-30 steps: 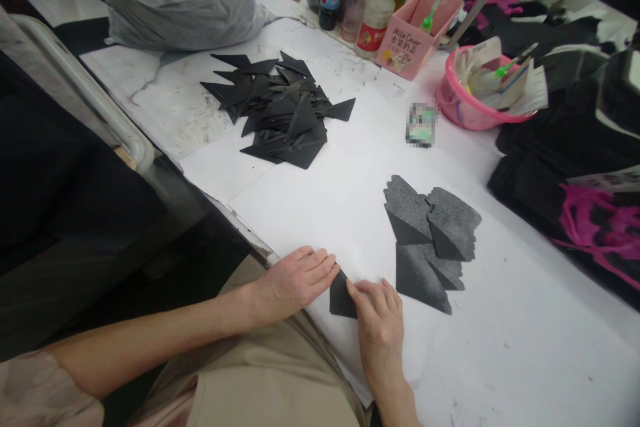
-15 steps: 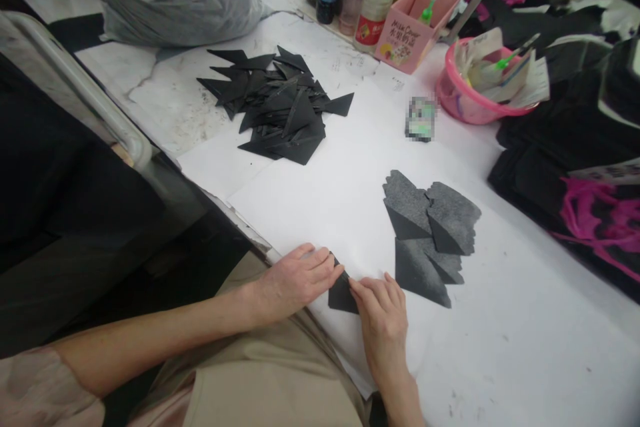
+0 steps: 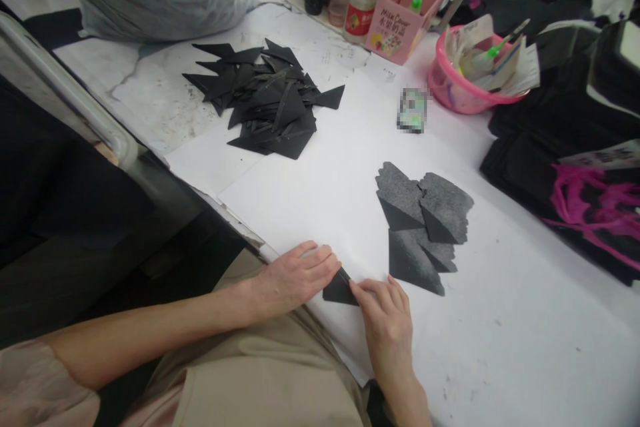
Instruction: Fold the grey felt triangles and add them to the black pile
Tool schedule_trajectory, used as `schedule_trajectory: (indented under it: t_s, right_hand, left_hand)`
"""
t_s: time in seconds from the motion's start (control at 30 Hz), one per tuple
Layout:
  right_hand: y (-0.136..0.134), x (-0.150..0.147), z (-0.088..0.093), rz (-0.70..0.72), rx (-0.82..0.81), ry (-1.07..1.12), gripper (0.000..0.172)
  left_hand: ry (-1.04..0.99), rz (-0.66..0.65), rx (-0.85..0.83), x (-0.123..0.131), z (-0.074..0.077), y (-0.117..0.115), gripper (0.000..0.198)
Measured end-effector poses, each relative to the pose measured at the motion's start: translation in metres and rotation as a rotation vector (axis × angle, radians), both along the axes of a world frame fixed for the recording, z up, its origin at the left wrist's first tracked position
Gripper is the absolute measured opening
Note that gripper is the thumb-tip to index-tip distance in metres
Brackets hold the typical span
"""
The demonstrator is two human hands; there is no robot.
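Note:
A flat black piece (image 3: 340, 291) of leather-like sheet lies at the table's near edge, with one edge folded or raised into a narrow strip. My left hand (image 3: 300, 273) presses its closed fingers on the far-left end of that strip and covers part of it. At the other end, my right hand (image 3: 387, 310) pinches the strip between thumb and fingers. To the right lie several overlapping black pieces (image 3: 407, 263) with mottled grey, ragged-edged areas. Further off on the left is a heap of pointed black pieces (image 3: 273, 103).
White paper (image 3: 300, 203) covers the table. Behind stand a pink box (image 3: 395, 20), a labelled jar (image 3: 361, 10) and a pink basket (image 3: 457, 90) holding a green-tipped bottle. A grey plastic bag (image 3: 160, 0) sits back left; stacked black material (image 3: 520, 173) with magenta strips lies right.
The whole view has shifted slightly, so the table things appear further left and up. My left fingers have slid along the strip toward my right hand, covering its far tip.

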State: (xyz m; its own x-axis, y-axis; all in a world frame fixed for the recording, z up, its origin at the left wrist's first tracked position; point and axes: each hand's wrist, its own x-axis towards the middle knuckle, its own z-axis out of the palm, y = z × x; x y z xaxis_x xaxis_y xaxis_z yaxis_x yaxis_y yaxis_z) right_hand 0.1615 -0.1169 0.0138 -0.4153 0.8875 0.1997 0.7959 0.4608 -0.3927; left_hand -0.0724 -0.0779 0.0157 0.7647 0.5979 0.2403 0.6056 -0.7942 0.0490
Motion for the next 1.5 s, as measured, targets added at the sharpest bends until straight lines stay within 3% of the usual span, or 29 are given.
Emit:
schedule_trajectory:
  t_s: [0.13, 0.37, 0.73, 1.13, 1.37, 1.5]
  right_hand:
    - [0.000, -0.003, 0.004, -0.018, -0.001, 0.001, 0.027]
    - [-0.003, 0.006, 0.005, -0.027, -0.011, 0.010, 0.021]
    - [-0.010, 0.004, 0.007, -0.053, 0.017, 0.029, 0.023]
    - [-0.025, 0.016, -0.003, -0.117, -0.016, 0.104, 0.023]
    - [-0.022, 0.001, -0.010, -0.151, 0.050, 0.113, 0.026]
    - [-0.013, -0.010, -0.011, -0.174, 0.052, 0.119, 0.024]
  left_hand:
    - [-0.015, -0.046, -0.017, 0.004, -0.001, 0.000, 0.032]
    - [0.011, -0.008, -0.015, 0.012, 0.006, -0.005, 0.032]
    - [-0.040, -0.063, -0.024, 0.021, 0.001, -0.008, 0.030]
    - [0.002, -0.036, -0.025, 0.024, 0.003, -0.015, 0.034]
    - [0.003, -0.023, -0.040, 0.017, 0.007, -0.002, 0.029]
    - [0.005, -0.115, -0.041, 0.013, 0.004, 0.007, 0.029]
